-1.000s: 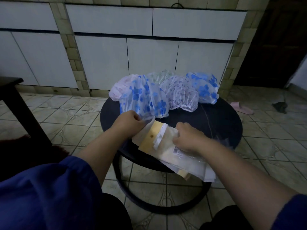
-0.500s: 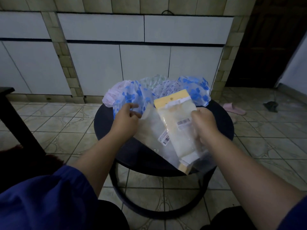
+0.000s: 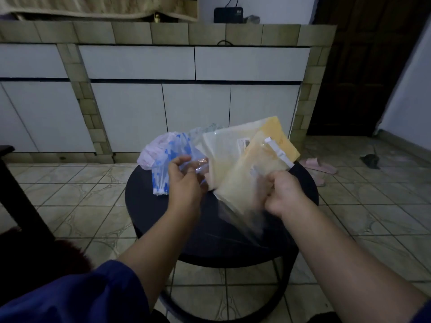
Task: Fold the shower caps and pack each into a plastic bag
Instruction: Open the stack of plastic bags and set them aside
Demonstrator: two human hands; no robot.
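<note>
Both hands are up over the little table right now. Right hand [image 3: 283, 194] is clenched around the bottom end of a stack of plastic bags [image 3: 247, 169], holding them raised and fanned out, tilted up and away toward the cabinets. They look yellowish with white flaps and small printed labels, and the lower clear ends are blurred so I can't make out much there. Left hand [image 3: 186, 183] has its fingers curled in a pinch on a clear bit of plastic at the left edge of that stack; whether that's a single bag peeled off or just the edge of the bunch, can't tell.

Shower caps [image 3: 163, 157] sit in a pile just past the left hand, on the far-left part of the round black table [image 3: 149, 201]. You can see a blue-flower one in front and a pinkish one beside it further left, the rest is hidden behind the bags.

Further out: tiled floor [image 3: 77, 190], white cabinet doors [image 3: 130, 117] behind the table, a pink slipper [image 3: 319, 166] off past the right hand, and blue sleeves [image 3: 77, 297] at the bottom.
</note>
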